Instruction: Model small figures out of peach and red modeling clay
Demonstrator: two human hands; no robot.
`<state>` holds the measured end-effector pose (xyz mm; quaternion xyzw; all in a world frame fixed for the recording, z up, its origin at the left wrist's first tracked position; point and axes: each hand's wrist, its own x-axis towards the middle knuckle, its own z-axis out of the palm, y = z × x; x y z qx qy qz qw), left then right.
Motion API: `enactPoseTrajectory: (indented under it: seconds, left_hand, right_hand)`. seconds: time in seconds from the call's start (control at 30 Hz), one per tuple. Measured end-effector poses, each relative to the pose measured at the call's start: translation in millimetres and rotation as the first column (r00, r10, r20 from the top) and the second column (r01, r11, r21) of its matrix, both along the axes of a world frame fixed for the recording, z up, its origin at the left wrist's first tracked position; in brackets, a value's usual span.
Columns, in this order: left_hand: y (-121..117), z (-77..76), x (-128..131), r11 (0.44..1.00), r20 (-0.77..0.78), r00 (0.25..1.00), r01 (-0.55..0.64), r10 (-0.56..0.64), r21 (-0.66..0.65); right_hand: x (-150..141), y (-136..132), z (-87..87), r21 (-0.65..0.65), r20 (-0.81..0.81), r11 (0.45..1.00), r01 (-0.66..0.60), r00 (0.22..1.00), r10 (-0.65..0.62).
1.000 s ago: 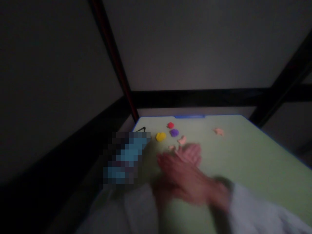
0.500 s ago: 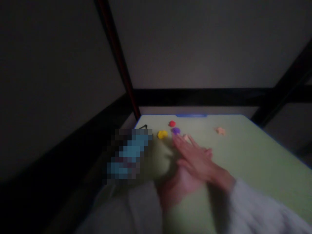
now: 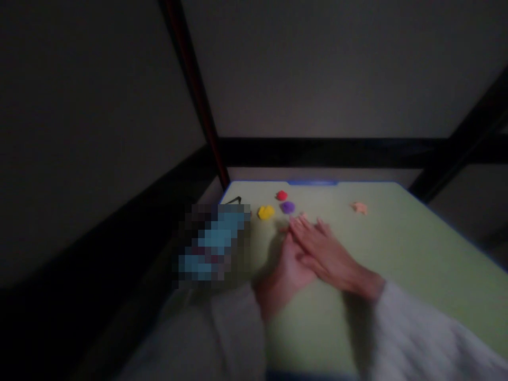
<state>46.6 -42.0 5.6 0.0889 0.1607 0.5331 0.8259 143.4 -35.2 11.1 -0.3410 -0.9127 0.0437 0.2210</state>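
My left hand [image 3: 293, 264] is turned palm up above the board, its fingers mostly covered. Flat across it lies my right hand [image 3: 331, 256], palm down with fingers stretched out. Anything between the two palms is hidden from view. Just beyond the fingertips sit a purple lump [image 3: 288, 207] and a small pale pink piece [image 3: 304, 215], partly covered by the fingers. A yellow lump [image 3: 265, 212] and a red lump [image 3: 281, 195] lie a little farther off to the left. They look like soft modelling clay.
The pale green board [image 3: 405, 254] has a blue edge. A peach-coloured, star-like piece [image 3: 360, 207] lies at its far right. On the left is a blurred-out light blue object [image 3: 218, 238]. Dark beams [image 3: 337, 152] and a grey wall [image 3: 337, 69] stand behind.
My left hand has slid forward beneath the right, so the palms line up more closely. The right hand has shifted only slightly, and the lumps stay put.
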Motion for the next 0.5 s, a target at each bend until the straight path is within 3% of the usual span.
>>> enactPoseTrajectory:
  seconds: [0.1, 0.17, 0.27, 0.37, 0.43, 0.5]
  left_hand:
    - [2.0, 1.5, -2.0, 0.998, 0.059, 0.997, -0.049, 0.051, -0.046]
    - [3.7, 3.7, -4.5, 0.994, 0.030, 1.000, -0.001, 0.004, -0.113]
    - [6.2, 8.8, -9.6, 0.984, -0.025, 0.998, 0.056, -0.061, -0.170]
    - [8.3, 13.3, -13.0, 0.988, -0.036, 0.998, 0.046, -0.052, -0.147]
    - [9.8, 13.7, -13.2, 0.989, -0.050, 0.998, 0.020, -0.028, -0.148]
    - [11.8, 11.9, -12.0, 0.989, -0.072, 0.997, -0.006, -0.005, -0.147]
  right_hand:
    - [2.1, -2.1, -0.6, -0.043, -0.165, 0.999, 0.011, 0.986, -0.018]
    - [5.7, -3.1, 2.9, -0.096, -0.369, 0.992, 0.078, 0.923, -0.109]
    - [18.5, -0.9, 6.2, -0.198, -0.646, 0.960, 0.198, 0.710, -0.280]
    - [30.0, 3.8, 2.1, -0.274, -0.761, 0.936, 0.220, 0.546, -0.351]
    - [31.2, 4.5, -1.7, -0.249, -0.760, 0.936, 0.248, 0.549, -0.348]
    - [27.2, 1.4, -3.7, -0.138, -0.714, 0.960, 0.243, 0.647, -0.266]
